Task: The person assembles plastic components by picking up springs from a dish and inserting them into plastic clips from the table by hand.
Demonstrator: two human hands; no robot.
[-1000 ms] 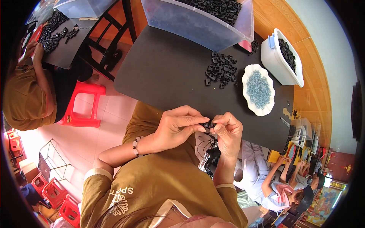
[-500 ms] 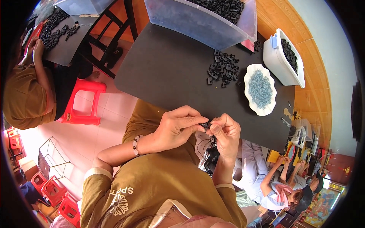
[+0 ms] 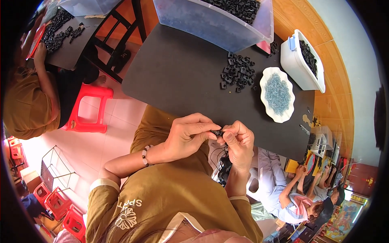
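My left hand (image 3: 189, 135) and my right hand (image 3: 239, 142) meet just in front of the near edge of the black table (image 3: 182, 77). Between their fingertips they pinch a small black plastic part (image 3: 218, 132). Black cords (image 3: 224, 162) hang below my right hand. On the table beyond my hands lies a heap of small black parts (image 3: 238, 73). Beside it stands a white scalloped dish (image 3: 277, 94) filled with small grey-blue pieces.
A clear bin (image 3: 214, 20) of black parts sits at the table's far edge, a white tub (image 3: 303, 60) of black parts to its right. Another person (image 3: 28, 97) sits at left by a red stool (image 3: 87, 109). More people (image 3: 300, 194) sit at lower right.
Both hands stay together at the same spot; only the fingers shift slightly on the small part.
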